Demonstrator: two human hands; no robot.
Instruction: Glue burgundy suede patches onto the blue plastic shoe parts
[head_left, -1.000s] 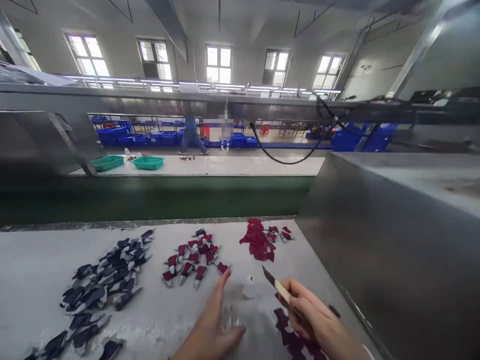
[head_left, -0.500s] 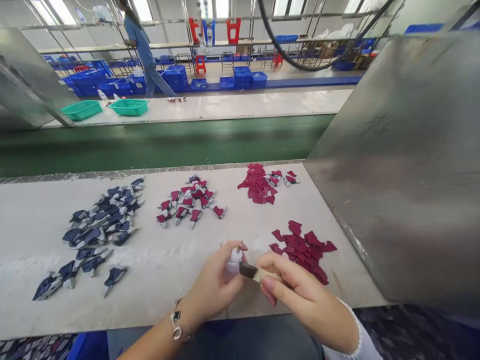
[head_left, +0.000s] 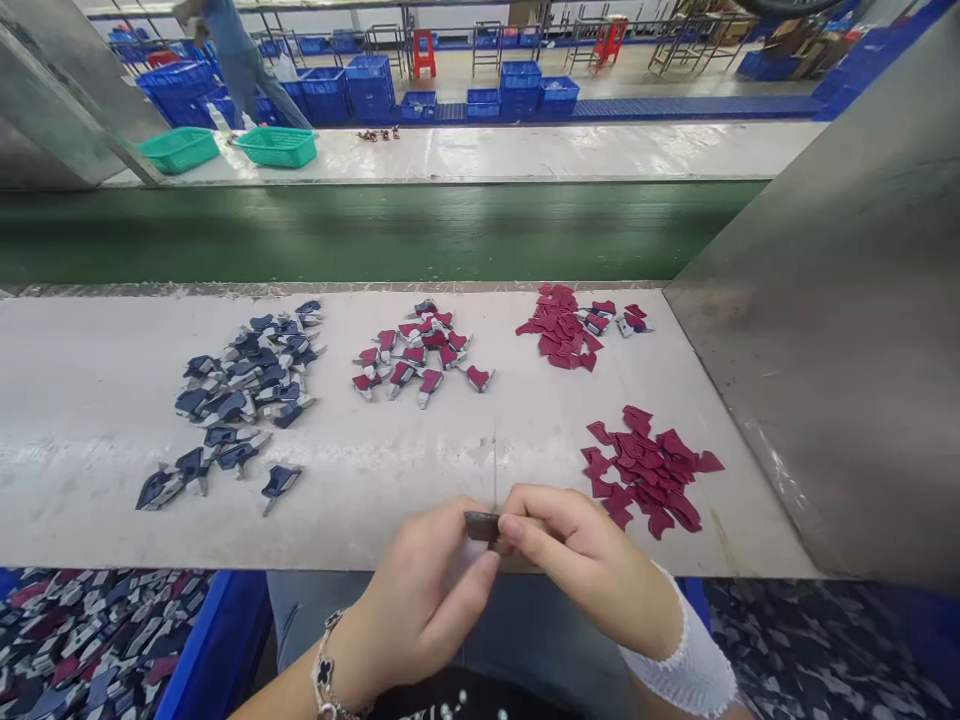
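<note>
Close together at the table's near edge, my left hand (head_left: 431, 590) and my right hand (head_left: 577, 555) work on small things. My right fingers pinch a small flat piece with a dark brown end (head_left: 480, 526); its paler body is mostly covered by the fingers. Curled round a small whitish bottle (head_left: 466, 556), my left hand hides most of it, and the dark end lies in front. A thin upright line (head_left: 495, 468) rises above the fingertips, perhaps a needle tip or glue thread. To the right lies a heap of maroon fabric cutouts (head_left: 652, 470).
Navy-topped grey pieces (head_left: 255, 370) lie left, maroon-topped ones (head_left: 427, 350) mid-table, more maroon cutouts (head_left: 559, 325) behind. A metal panel (head_left: 840, 330) bounds the right. Below left is a blue bin (head_left: 225, 640) of pieces. Green baskets (head_left: 277, 147) and a person (head_left: 244, 60) are beyond.
The view has tipped downward and shifted left. My hands have come closer together; the whitish bottle is now largely hidden behind the dark end and my fingers.
</note>
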